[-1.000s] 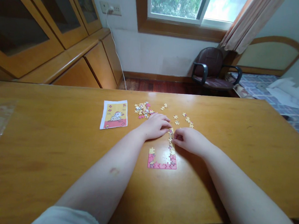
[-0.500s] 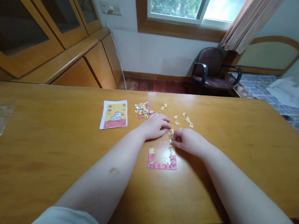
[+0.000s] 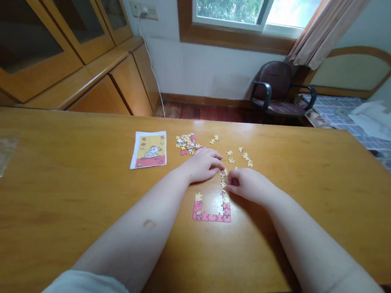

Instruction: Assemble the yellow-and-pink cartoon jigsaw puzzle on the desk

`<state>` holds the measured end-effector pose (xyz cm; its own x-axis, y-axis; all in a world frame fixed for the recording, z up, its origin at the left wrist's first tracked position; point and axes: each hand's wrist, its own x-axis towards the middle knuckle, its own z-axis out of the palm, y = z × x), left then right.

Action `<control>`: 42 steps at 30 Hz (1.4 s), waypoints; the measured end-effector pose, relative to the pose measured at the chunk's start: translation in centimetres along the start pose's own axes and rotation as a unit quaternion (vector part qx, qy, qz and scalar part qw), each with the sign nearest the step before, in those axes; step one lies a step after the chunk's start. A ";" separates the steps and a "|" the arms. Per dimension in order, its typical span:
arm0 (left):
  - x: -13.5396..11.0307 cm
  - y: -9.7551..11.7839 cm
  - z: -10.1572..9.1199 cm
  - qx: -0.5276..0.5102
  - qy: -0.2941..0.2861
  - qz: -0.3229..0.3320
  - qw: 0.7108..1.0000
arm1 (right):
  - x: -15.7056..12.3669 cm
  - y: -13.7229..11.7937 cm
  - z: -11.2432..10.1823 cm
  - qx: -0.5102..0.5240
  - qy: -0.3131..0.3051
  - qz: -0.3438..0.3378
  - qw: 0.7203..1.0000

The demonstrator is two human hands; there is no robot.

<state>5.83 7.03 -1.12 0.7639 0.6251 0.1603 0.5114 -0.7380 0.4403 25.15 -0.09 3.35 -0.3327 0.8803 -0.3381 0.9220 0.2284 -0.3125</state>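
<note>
The far end of the puzzle (image 3: 212, 208) is covered by both hands, midway between the table's (image 3: 58, 184) edges. The left hand (image 3: 203, 164) lies flat, fingers together. The right hand (image 3: 249, 184) curls at the puzzle's right strip; whether it pinches a piece is hidden.
</note>
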 end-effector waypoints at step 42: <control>0.3 -1.5 -0.4 -0.118 0.282 -0.177 0.936 | -1.7 -1.0 1.4 -0.076 -0.058 -0.031 0.995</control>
<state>5.10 8.42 -1.39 0.2001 0.9041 0.3776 0.5409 -0.4233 0.7268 24.47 -2.36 3.04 -0.4018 0.8105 -0.4261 0.9156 0.3485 -0.2005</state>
